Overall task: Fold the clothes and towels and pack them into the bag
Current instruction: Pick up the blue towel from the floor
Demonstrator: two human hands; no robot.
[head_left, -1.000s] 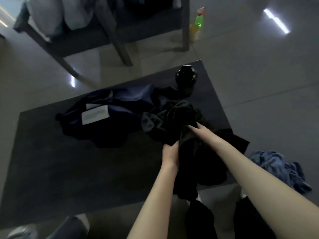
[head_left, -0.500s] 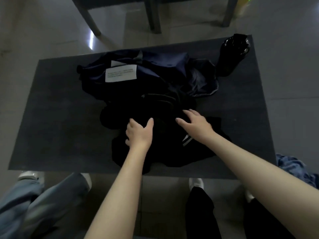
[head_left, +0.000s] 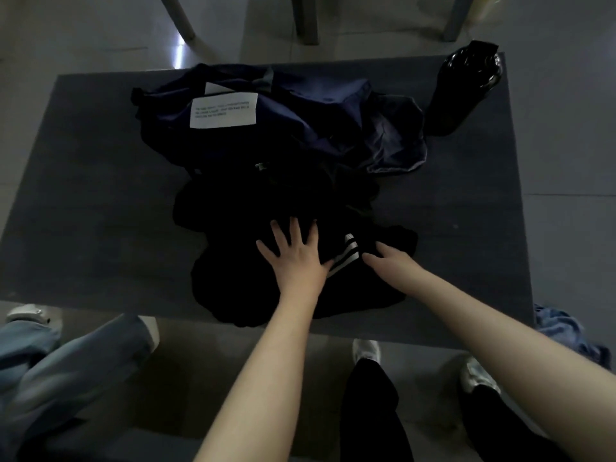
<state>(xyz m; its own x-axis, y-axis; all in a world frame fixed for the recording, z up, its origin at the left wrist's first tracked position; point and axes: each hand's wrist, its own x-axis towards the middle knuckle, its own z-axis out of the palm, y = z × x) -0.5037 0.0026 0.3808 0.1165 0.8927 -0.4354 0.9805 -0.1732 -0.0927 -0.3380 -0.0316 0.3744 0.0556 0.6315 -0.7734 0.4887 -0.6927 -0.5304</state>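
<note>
On the dark table (head_left: 83, 195), the black garment (head_left: 240, 288) lies crumpled, touching the navy bag (head_left: 310, 108) behind it; the left hand (head_left: 296, 261) presses it flat, fingers spread wide, while the right hand (head_left: 391, 263) rests at its striped edge, grip unclear

A second ago both hands held the black garment (head_left: 253, 288) bunched up at the near right edge of the table (head_left: 100, 195), part of it hanging over that edge. It now lies spread on the table near the middle of the near edge, just in front of the navy bag (head_left: 300, 111). The left hand (head_left: 296, 258) has flattened onto it, fingers spread. The right hand (head_left: 388, 261) has shifted right, uncovering the white stripes (head_left: 348, 253) between the hands.
</note>
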